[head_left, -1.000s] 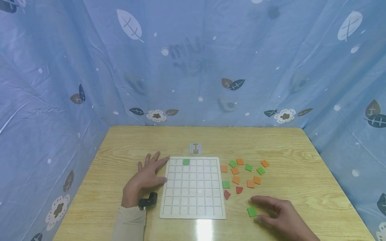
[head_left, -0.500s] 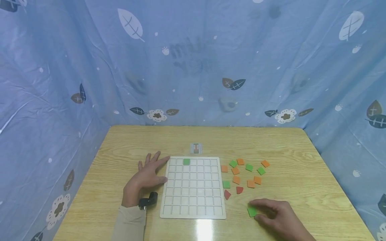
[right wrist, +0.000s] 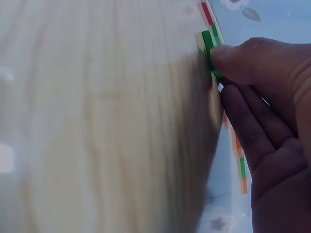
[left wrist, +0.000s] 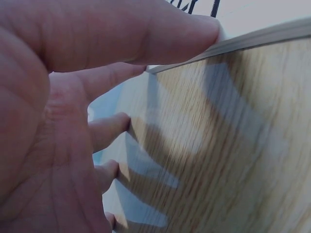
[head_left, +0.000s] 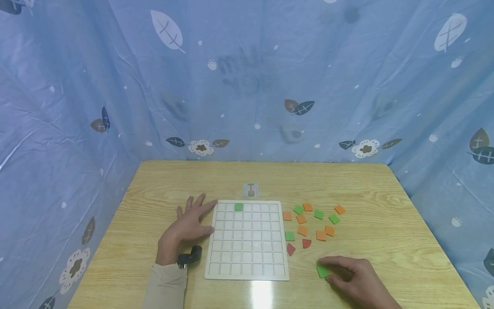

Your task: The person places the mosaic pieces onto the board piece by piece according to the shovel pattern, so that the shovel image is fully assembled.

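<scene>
A white grid board [head_left: 248, 240] lies on the table with one green tile [head_left: 239, 207] in its top row. My left hand [head_left: 190, 225] rests spread at the board's left side, index fingertip at the top corner. In the left wrist view, the thumb [left wrist: 160, 36] presses on the board's edge. Off the board's lower right, my right hand [head_left: 353, 274] pinches a green square tile [head_left: 322, 271] between thumb and index finger. The right wrist view has the thumb on this green tile [right wrist: 209, 48], its far side hidden by the fingers.
Right of the board lie several orange tiles [head_left: 302, 231], several green tiles [head_left: 318, 214] and two red quarter-round pieces [head_left: 291, 249]. A small pattern card [head_left: 251, 190] lies beyond the board. A patterned blue curtain [head_left: 254, 86] encloses the wooden table [head_left: 370, 193].
My right hand has shifted slightly left, and its thumb and index finger have closed in on the green tile. The left hand and the board stay in place.
</scene>
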`<state>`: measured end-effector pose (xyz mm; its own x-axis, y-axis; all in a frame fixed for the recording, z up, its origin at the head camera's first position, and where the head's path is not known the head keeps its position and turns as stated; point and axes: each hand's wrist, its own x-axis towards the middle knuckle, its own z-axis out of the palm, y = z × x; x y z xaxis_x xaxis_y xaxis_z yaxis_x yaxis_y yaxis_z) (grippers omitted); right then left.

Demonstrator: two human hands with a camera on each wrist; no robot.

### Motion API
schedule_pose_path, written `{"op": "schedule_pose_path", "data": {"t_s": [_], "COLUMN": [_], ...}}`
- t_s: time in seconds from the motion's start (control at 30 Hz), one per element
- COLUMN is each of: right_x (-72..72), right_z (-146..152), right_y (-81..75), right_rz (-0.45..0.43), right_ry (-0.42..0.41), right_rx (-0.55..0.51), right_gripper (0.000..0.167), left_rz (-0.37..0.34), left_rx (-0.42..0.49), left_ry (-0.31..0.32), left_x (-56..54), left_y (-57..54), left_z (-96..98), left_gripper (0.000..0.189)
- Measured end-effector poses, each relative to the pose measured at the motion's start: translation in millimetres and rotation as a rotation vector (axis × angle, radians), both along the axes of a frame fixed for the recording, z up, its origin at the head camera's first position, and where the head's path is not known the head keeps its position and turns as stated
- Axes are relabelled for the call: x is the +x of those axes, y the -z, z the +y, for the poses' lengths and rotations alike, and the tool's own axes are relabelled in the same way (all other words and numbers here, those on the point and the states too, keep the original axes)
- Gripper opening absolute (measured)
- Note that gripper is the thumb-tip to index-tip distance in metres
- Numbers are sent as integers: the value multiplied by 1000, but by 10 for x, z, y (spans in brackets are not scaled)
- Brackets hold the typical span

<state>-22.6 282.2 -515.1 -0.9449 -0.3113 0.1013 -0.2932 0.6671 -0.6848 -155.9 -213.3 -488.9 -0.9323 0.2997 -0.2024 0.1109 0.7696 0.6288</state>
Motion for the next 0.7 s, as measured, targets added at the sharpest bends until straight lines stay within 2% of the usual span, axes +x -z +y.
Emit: {"op": "schedule_pose_path", "data": {"t_s": [0.17, 0.47, 0.7], "right_x": [5, 23, -1], "right_z": [-3, -16, -41], "right_y": [1, 10, -19], "right_rz": [33, 72, 48], "right_ry": [-9, 28, 44], "right_rx": [-7, 27, 31], "right_gripper": [45, 50, 44], "left_rz": [-5, -3, -6], "left_rx": [2, 4, 12], "left_ry": [-2, 3, -5], "left_x": [2, -2, 6], "left_y": [5, 5, 10], "left_z": [1, 5, -6], "left_gripper": [91, 92, 91]}}
